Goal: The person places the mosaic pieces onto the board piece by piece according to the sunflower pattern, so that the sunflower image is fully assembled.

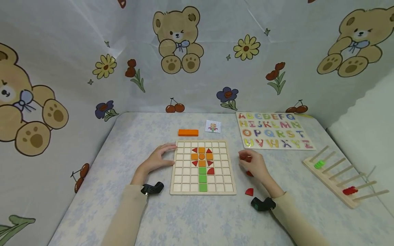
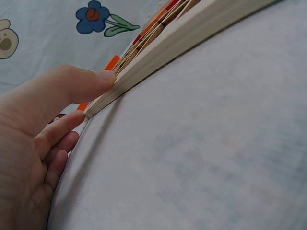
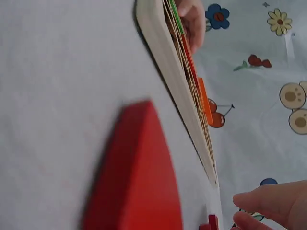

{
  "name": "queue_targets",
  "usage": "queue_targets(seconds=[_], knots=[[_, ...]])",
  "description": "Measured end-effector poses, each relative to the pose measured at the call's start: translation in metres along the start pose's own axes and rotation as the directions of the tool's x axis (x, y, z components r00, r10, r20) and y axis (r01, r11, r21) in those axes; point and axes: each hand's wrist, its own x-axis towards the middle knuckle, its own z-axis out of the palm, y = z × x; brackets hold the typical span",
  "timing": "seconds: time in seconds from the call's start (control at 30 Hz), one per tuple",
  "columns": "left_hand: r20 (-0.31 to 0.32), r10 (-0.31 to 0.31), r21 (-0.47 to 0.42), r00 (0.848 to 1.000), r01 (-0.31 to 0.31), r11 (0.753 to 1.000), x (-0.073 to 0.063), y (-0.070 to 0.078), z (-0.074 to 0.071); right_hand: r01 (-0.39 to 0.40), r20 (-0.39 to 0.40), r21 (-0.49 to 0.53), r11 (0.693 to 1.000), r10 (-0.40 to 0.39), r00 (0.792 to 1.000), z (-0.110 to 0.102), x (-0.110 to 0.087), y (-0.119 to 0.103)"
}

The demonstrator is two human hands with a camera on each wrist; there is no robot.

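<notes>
A wooden grid board lies on the table with orange, green and red pieces in its squares. At its left edge, my left hand touches the frame with thumb and fingertips, fingers fairly straight. To the right of the board, my right hand hovers over red pieces, partly hidden by its fingers. In the right wrist view, the thumb is apart from the small red pieces. A red quarter-circle piece lies nearer me, and another red piece is partly under the hand.
Behind the board lie an orange block strip and a small pattern card. An alphabet board stands at the back right. A wooden peg rack with green and red beads sits at the right edge. Printed cloth hangs behind.
</notes>
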Motion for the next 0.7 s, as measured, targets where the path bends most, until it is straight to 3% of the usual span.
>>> queue_targets(seconds=[0.17, 0.43, 0.7], knots=[[0.003, -0.002, 0.005, 1.000, 0.002, 1.000, 0.001, 0.000, 0.000, -0.088, -0.019, -0.053, 0.995, 0.087, 0.996, -0.004, 0.007, 0.018], [-0.009, -0.018, 0.018, 1.000, 0.018, 1.000, 0.000, 0.003, -0.001, -0.011, -0.005, -0.064, 0.998, 0.011, 1.000, 0.005, 0.010, 0.026], [-0.005, -0.003, 0.027, 1.000, 0.004, 1.000, 0.002, 0.002, 0.000, 0.012, 0.019, -0.072, 0.997, -0.011, 1.000, 0.005, 0.007, 0.026]])
